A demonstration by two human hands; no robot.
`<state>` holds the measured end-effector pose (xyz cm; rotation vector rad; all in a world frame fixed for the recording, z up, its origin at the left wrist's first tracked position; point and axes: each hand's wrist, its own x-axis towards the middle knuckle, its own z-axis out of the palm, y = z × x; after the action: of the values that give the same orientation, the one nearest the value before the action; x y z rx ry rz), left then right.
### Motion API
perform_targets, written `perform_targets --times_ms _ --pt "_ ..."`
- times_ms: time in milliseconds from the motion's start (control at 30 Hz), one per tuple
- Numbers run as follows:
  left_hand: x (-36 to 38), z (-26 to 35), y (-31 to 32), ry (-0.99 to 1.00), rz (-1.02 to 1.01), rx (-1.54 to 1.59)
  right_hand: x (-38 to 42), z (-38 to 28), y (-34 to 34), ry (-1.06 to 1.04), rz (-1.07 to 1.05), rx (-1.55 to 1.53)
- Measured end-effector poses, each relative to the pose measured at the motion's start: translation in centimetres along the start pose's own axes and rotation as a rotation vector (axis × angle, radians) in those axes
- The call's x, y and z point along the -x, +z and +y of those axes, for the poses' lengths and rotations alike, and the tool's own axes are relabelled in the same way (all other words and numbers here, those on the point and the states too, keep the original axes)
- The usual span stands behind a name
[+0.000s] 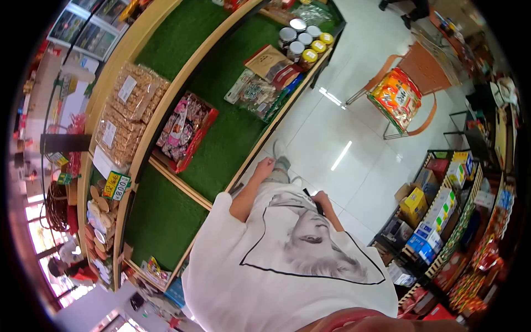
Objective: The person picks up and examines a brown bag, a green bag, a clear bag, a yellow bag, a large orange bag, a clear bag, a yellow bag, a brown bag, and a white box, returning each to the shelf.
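My left hand (pixel 265 167) is curled closed beside the wooden front edge of the green-lined shelf (pixel 221 149), with nothing visible in it. On the other side of my body, my right hand (pixel 319 197) is closed at the waist of my white shirt (pixel 221 260), next to something small and black that I cannot make out. Nearest to my left hand on the shelf are clear bags of dried food (pixel 257 95). A red box of wrapped sweets (pixel 185 130) lies further left.
Lidded jars (pixel 304 40) stand at the shelf's far end. An orange chair (pixel 423 69) holds a red-orange bag (pixel 399 95). Racks of boxed goods (pixel 437 210) line the right. Packs of brown snacks (pixel 130 105) sit on the upper tier. A person (pixel 72 269) is at the far left.
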<state>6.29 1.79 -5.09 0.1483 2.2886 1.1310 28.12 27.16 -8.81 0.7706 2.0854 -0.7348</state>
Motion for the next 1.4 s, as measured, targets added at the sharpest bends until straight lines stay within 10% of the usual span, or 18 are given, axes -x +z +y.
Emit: perform_targets --times_ms 433,800,1067,1200,1400 --pt "-16.3 4.7 -6.5 -0.631 0.365 0.976 -7.2 -13.8 -18.5 -0.297 0.114 0.203" --pt "-24.5 4.2 -4.8 -0.633 0.584 1.211 -13.7 -23.4 -28.1 -0.508 -0.059 0.474" --pt "-22.4 11.3 -8.7 -0.414 0.667 1.567 -24.0 -21.8 -32.2 -0.427 -0.319 0.138" --pt "-20.6 12.2 -8.6 -0.318 0.660 1.617 -25.4 -27.8 -35.8 -0.230 -0.631 -0.543" --pt "-16.8 16.5 -9.0 -0.353 0.618 1.545 -25.1 -35.8 -36.1 -0.307 -0.814 -0.567"
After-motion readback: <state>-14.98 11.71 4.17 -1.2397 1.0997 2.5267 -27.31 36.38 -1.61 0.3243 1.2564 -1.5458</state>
